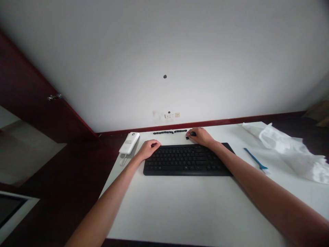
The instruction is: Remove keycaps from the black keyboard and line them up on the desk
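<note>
Keyboard (pixel 187 159): black, flat on the white tabletop (pixel 180 206), straight ahead of me; long axis runs left to right, key rows facing up, front edge toward me.
My left hand (pixel 148 148): fingers curled loosely, resting on the keyboard's far left corner, holding nothing I can see.
My right hand (pixel 199 135): beyond the keyboard's far edge, fingertips pinched on a small black keycap (pixel 192 134).
Loose keycaps (pixel 169 132): a thin row along the far tabletop edge, left to right, just left of my right hand.
Nearby: white power bank (pixel 129 142) at left; blue brush (pixel 255 159) and crumpled white cloth (pixel 290 147) at right.
Risk: the row sits near the far edge; in my judgement a sweep of my right hand could knock caps off, or the pinched cap could slip.
</note>
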`<act>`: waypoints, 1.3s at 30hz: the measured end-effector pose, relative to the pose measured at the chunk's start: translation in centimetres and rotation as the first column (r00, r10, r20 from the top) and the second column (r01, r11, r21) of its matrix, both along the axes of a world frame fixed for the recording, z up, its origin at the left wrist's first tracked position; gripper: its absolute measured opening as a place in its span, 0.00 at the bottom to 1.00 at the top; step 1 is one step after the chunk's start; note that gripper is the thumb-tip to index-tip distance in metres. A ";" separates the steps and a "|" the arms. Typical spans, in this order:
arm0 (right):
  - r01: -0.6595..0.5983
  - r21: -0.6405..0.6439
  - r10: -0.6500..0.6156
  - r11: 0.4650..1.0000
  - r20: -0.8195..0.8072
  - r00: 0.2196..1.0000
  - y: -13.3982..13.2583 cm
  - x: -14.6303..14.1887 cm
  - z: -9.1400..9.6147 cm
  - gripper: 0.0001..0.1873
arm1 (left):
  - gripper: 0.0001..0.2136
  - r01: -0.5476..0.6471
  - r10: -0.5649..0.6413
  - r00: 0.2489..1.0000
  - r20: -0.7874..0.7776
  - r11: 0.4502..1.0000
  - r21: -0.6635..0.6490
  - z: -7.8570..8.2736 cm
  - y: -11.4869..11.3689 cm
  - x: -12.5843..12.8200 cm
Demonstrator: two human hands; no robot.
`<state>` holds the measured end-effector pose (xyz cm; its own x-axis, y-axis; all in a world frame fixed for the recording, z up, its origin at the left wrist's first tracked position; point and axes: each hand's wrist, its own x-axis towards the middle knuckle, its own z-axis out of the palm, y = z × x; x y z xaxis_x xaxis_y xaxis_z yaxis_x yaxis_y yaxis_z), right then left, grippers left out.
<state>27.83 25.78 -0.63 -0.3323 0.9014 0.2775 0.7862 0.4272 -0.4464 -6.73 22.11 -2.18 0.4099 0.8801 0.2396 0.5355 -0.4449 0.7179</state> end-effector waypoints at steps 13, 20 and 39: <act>-0.201 -0.133 0.184 0.970 -0.132 0.974 0.5 0.9 1.3 0.13 | 0.13 -0.004 0.004 1.000 -0.005 1.000 -0.003 -0.3 0.2 -0.2; -0.383 -0.428 0.176 0.819 -0.448 0.876 -1.3 2.3 7.0 0.27 | 0.13 0.001 -0.001 1.000 0.001 1.000 -0.015 0.0 -0.1 -0.1; -0.506 -0.589 0.432 0.630 -0.275 0.859 -4.2 1.5 11.5 0.27 | 0.13 -0.005 0.005 1.000 -0.004 1.000 -0.001 -0.2 0.0 -0.1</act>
<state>29.29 21.59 10.89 -0.7639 0.6035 -0.2285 0.4952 0.3211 -0.8073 -6.80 22.15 -2.33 0.4060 0.8826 0.2370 0.5405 -0.4410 0.7165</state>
